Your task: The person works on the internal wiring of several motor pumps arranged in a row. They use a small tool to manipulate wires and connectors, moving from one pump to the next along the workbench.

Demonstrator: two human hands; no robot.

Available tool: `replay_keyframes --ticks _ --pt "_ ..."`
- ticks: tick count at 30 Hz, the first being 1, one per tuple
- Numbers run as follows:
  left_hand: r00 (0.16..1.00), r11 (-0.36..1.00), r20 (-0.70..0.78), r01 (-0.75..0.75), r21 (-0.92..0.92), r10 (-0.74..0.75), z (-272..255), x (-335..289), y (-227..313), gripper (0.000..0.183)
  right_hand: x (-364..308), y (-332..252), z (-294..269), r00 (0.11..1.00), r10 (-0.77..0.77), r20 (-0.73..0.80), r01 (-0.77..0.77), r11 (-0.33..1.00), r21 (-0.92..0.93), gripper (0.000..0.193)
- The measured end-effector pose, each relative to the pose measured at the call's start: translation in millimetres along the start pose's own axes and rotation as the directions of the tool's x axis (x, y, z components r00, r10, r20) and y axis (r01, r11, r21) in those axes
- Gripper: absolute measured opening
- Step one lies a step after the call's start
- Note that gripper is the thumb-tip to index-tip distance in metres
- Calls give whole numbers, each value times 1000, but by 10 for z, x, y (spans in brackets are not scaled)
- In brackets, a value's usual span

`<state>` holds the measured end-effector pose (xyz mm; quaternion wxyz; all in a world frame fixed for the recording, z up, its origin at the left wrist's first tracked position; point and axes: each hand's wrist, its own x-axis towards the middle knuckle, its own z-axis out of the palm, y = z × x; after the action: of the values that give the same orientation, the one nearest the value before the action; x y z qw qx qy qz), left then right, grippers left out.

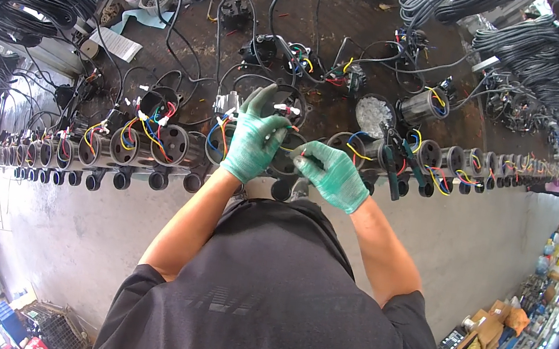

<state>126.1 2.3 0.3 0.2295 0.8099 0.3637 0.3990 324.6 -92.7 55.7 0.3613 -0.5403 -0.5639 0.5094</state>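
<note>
My left hand (255, 141), in a green coated glove, is raised over the row of housings. Its thumb meets a finger at a thin wire (293, 128) with a coloured tip, while other fingers point upward. Close to its right, my right hand (334, 175), gloved alike, is closed in a pinch; a tiny red bit shows at its fingertips, too small to name. Below and between the hands sits a grey round motor housing (286, 163), partly hidden. A white connector (286, 109) lies just beyond the left fingers. Pliers with dark green handles (392, 163) rest right of my right hand.
A long row of grey housings (173, 144) with coloured wires lines the bench edge. A container of small clear pieces (374, 113) stands beyond the pliers. Coiled black cables (36, 1) are piled left and right. Loose cables cross the dark bench top (296, 5). Cardboard boxes (489, 325) sit lower right.
</note>
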Motion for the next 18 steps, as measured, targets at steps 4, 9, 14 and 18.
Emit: replay_keyframes --ticks 4,9,14,18 --pt "1000 1000 3 9 20 -9 -16 16 40 23 32 -15 54 994 106 -6 -99 939 328 14" --pt "999 999 -16 -35 23 36 -13 33 66 23 71 -22 -20 981 -171 -91 151 971 -188 16" --pt "998 998 -36 -42 44 44 -22 34 98 21 179 -292 -277 933 -342 112 319 644 -695 17" --pt "997 996 -40 -62 63 65 2 33 71 22 286 -228 -277 907 -360 220 384 489 -783 14"
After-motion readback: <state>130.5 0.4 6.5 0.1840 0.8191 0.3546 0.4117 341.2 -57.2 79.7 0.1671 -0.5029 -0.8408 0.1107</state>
